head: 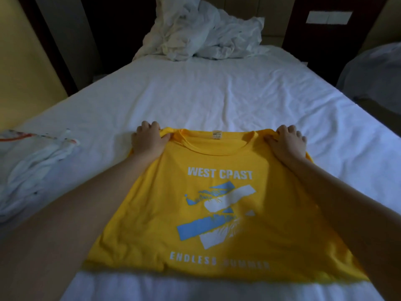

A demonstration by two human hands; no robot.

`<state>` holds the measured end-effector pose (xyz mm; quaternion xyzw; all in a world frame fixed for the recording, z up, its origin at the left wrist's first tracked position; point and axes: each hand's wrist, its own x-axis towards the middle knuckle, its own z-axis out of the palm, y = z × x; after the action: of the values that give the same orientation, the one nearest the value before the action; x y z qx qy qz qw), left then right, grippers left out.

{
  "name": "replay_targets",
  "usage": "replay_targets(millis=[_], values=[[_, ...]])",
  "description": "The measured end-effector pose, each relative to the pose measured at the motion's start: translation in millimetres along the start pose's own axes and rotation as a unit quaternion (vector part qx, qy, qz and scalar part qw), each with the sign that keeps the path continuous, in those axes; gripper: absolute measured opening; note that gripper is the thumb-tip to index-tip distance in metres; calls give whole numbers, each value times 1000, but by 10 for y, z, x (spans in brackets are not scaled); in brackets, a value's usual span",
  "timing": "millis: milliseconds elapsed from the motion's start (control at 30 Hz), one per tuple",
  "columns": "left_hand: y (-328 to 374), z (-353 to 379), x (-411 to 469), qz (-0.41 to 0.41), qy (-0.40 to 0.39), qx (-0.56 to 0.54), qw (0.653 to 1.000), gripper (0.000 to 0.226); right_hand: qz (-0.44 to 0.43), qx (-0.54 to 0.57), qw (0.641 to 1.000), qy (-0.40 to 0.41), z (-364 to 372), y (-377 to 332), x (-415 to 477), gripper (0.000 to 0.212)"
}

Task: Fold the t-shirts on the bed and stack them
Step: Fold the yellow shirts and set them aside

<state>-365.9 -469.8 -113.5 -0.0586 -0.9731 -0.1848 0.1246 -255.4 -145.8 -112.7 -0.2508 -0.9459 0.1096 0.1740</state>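
A yellow t-shirt (219, 213) with white and blue print lies front up on the white bed (217, 94), collar away from me. My left hand (148, 141) grips its left shoulder, fingers curled over the fabric edge. At the right shoulder, my right hand (287, 143) grips the cloth the same way. The sleeves are hidden under my arms. A white t-shirt with coloured print (34, 168) lies crumpled at the bed's left side.
A rumpled white duvet and pillow (204, 33) are heaped at the head of the bed. A second bed (377, 79) stands to the right across a narrow gap. A yellow wall runs along the left.
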Motion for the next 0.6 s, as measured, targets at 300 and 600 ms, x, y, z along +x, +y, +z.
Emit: replay_targets(millis=[300,600], values=[[-352,-410,-786,-75,-48,-38,995,61,-120,35,990,-59,-450,-443,-1157,85],[-520,-635,-1516,-27,-108,27,993,67,-149,47,984,-83,-478,-627,-2052,55]])
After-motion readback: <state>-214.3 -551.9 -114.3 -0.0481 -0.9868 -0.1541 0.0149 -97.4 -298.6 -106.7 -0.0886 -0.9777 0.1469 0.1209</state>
